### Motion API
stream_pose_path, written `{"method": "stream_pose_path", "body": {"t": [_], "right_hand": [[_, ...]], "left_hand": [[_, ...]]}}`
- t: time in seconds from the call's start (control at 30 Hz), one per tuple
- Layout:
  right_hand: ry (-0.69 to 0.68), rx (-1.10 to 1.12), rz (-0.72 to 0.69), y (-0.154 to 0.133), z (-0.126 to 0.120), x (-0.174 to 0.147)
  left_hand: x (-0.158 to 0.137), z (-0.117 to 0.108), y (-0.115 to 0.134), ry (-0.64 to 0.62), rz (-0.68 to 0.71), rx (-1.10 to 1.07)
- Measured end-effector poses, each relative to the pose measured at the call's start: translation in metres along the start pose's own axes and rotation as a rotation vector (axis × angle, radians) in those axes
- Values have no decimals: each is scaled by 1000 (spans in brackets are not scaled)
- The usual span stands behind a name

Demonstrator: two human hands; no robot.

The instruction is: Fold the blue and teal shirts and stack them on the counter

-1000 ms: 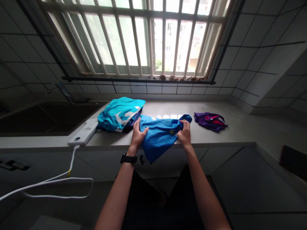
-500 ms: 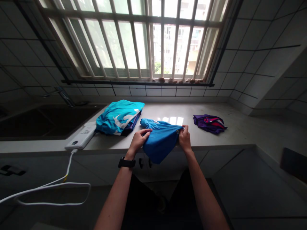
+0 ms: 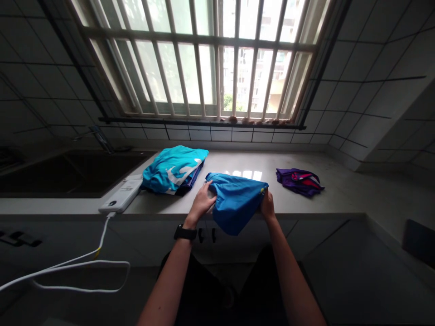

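Observation:
A blue folded garment (image 3: 234,203) lies at the counter's front, its lower point hanging over the edge; its exact kind is not clear. At its left side, my left hand (image 3: 201,203), with a black watch on the wrist, touches the cloth with thumb and fingers apart. My right hand (image 3: 268,204) grips the right corner, near a small yellow mark; its fingertips are partly hidden by the fabric. To the left sits a stack of folded clothes (image 3: 175,170), turquoise with a white print on top. A crumpled purple and pink garment (image 3: 301,181) lies to the right.
A white power strip (image 3: 122,195) lies by the stack, its white cable (image 3: 102,240) hanging down in front of the cabinets. Farther left is a dark sink (image 3: 68,181) with a faucet (image 3: 102,139). Behind the counter (image 3: 343,190) is a barred window (image 3: 197,68).
My left thumb has moved away from the fingers, opening a gap at the cloth's edge. The right hand still grips its corner. The view has shifted slightly.

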State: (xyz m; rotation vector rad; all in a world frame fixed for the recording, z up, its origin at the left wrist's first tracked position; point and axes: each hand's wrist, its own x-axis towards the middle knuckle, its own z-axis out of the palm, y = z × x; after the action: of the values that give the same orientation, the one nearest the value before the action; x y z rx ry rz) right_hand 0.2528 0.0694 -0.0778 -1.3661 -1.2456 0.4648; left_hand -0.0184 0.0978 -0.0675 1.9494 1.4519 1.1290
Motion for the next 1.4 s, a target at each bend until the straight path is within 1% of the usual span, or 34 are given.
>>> {"method": "stream_pose_path", "body": {"t": [0.1,0.17,0.23,0.3,0.37,0.47,0.57,0.63,0.67,0.7,0.73,0.8,0.83,0.87,0.97,1.0,1.07,1.1,1.13,1.23,1.27,1.3,1.33,1.37,1.4], "right_hand": [[93,64,87,5,-2,0],[65,115,96,5,-4,-1],[4,145,100,5,-5,-1],[-42,161,98,4,-6,-2],[-57,163,81,1,-4,-2],[-71,131,59,-6,-2,-3],[-204,89,18,-23,-5,2],[-309,32,-70,-38,-14,8],[-328,-8,-124,-46,-21,13],[-307,-46,-179,-54,-28,17],[-239,-77,-231,-62,-35,22],[1,-113,-318,-76,-48,33],[96,-133,-351,-82,-52,38],[133,-164,-377,-88,-56,42],[105,-305,-423,-99,-63,53],[152,-334,-431,-100,-64,56],[313,-340,-435,-102,-65,62],[348,-337,-430,-101,-65,64],[329,-343,-421,-100,-64,67],[198,-400,-339,-92,-58,74],[189,-415,-294,-89,-55,76],[190,-422,-246,-85,-52,77],[185,-419,-201,-82,-48,78],[168,-413,-171,-79,-45,78],[145,-401,-149,-76,-41,78]], "left_hand": [[1,4,6,-77,12,141],[0,5,10,-112,27,201],[-1,3,13,-138,46,230],[-2,1,16,-164,64,234],[-3,0,18,-166,73,197],[-5,-1,20,-101,38,35],[-10,-4,22,39,-26,-177],[-15,-13,25,158,-44,-287],[-18,-20,27,219,-43,-333],[-20,-28,30,282,-37,-383],[-22,-37,33,341,-25,-442],[-24,-58,42,421,12,-569],[-24,-68,47,435,27,-620],[-24,-77,52,436,33,-656],[-24,-96,65,400,8,-689],[-24,-100,67,397,-1,-700],[-20,-103,67,405,-4,-728],[-16,-104,64,418,-4,-736],[-11,-103,59,440,-8,-739],[9,-95,41,556,-70,-712],[14,-91,36,591,-96,-682],[18,-86,33,595,-112,-636],[19,-81,31,557,-110,-570],[17,-76,31,491,-86,-507],[13,-71,32,392,-43,-435]]}}
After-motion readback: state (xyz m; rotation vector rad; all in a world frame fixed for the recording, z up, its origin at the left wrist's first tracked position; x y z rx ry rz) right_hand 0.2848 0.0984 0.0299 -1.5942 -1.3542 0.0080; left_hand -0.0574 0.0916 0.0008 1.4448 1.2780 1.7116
